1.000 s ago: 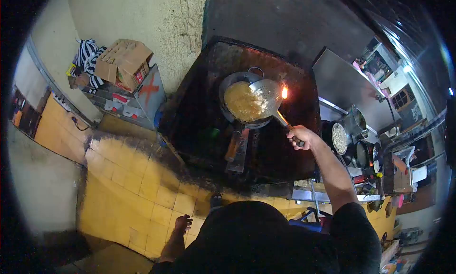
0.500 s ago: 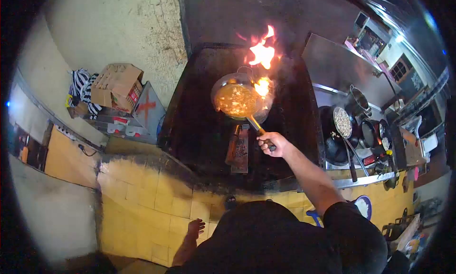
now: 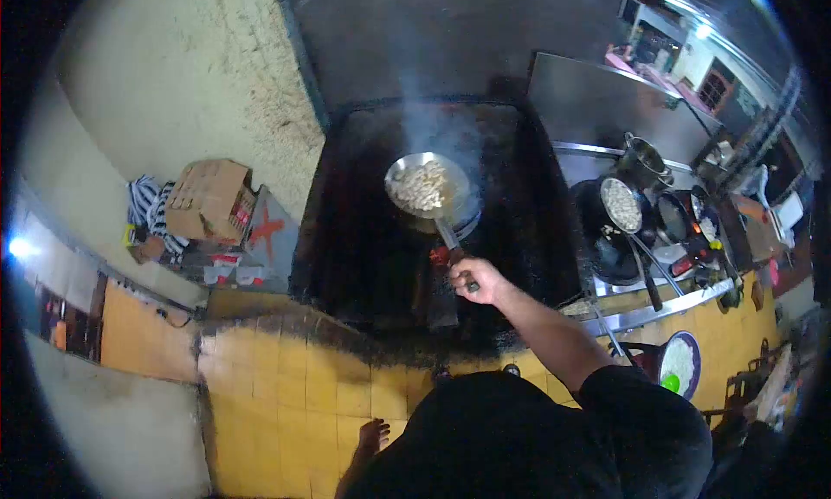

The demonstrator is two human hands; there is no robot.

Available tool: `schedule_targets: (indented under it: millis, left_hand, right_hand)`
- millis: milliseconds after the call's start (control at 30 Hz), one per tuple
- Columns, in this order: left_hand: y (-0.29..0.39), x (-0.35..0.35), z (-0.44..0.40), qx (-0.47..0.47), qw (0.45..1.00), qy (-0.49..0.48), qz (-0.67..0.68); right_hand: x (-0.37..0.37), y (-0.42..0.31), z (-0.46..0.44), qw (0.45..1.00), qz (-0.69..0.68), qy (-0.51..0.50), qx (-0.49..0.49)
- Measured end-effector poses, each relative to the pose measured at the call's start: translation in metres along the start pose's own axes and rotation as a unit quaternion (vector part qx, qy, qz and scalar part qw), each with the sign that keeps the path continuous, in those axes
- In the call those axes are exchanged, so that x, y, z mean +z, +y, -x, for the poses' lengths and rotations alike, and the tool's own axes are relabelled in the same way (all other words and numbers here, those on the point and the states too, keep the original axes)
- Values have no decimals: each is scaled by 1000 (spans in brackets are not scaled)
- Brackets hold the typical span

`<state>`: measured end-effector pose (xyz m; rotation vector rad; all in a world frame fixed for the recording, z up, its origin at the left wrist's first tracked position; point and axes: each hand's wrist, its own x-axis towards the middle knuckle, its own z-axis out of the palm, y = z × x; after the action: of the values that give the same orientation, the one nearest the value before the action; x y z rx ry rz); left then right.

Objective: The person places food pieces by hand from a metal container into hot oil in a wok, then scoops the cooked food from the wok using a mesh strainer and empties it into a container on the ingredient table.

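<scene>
My right hand (image 3: 476, 280) is closed round the dark handle of a metal skimmer (image 3: 403, 167). Pale chunks of food (image 3: 421, 187) lie in the skimmer's bowl, which is over a wok (image 3: 467, 218) on the dark, sooty stove (image 3: 528, 265). Bluish smoke rises behind the wok. The wok's contents are mostly hidden under the skimmer. Low at the left of my body hangs my left hand (image 3: 374, 433), fingers loosely curled and apart, holding nothing.
At the right, a second skimmer of pale pieces (image 3: 621, 206) rests over a dark wok (image 3: 613, 263), near a metal pot (image 3: 639, 163). A white-filled tub (image 3: 679, 365) stands below. Leftward is a cardboard box (image 3: 201, 200).
The large flames by the wok have died away, leaving smoke. The skimmer, lit orange over the wok half a second ago, now shows pale chunks. My right hand still grips it.
</scene>
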<state>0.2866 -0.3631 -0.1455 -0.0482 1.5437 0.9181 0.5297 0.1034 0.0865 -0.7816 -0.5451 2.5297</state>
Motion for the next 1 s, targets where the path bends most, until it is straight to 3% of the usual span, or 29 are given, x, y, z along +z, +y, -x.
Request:
schedule_targets:
  millis: [33, 67, 100, 133, 167, 233, 267, 500, 633, 667, 700, 733, 767, 833, 1000]
  left_hand:
    - [0, 2, 0, 10, 999, 3, -41]
    - [-46, -28, -59, 142, 974, -101, -142]
    - [-32, -14, -50, 285, 918, -181, -208]
    - [-27, -20, -53, 362, 780, -152, -488]
    - [-21, -27, -56, 442, 562, -89, -693]
    - [-23, -27, -68, 270, 811, -110, -507]
    - [-23, -28, -71, 196, 898, -84, -386]
    - [-7, -18, -93, 206, 877, -63, -428]
    - [0, -15, -96, 266, 816, -94, -505]
    - [1, -15, -99, 308, 766, -112, -553]
    - [3, -26, -102, 450, 566, -154, -674]
    - [-2, -18, -103, 333, 732, -119, -582]
    - [-5, -16, -102, 286, 785, -104, -540]
    - [-4, -12, -98, 243, 825, -92, -501]
    - [4, 0, -99, 211, 836, -101, -496]
  right_hand:
    - [-3, 2, 2, 1000, 1, 1, 5]
    - [9, -2, 15, 1000, -5, -2, -4]
    - [1, -2, 15, 999, -22, 31, -5]
    - [-3, -2, 17, 999, -47, -11, 9]
    - [-2, 7, 17, 999, -30, -29, -5]
    - [30, 20, 33, 996, 52, 53, -47]
    - [27, 12, 37, 997, 50, 36, -37]
    - [36, 14, 45, 995, 83, 40, -45]
    - [31, -4, 48, 991, 116, 42, -46]
    - [45, -5, 52, 992, 106, 41, -54]
    - [58, -6, 56, 993, 96, 40, -60]
    - [66, -11, 59, 991, 110, 37, -67]
    - [63, -13, 55, 988, 137, 12, -73]
    - [80, -21, 69, 985, 143, 10, -92]
    - [67, 7, 56, 988, 114, -7, -102]
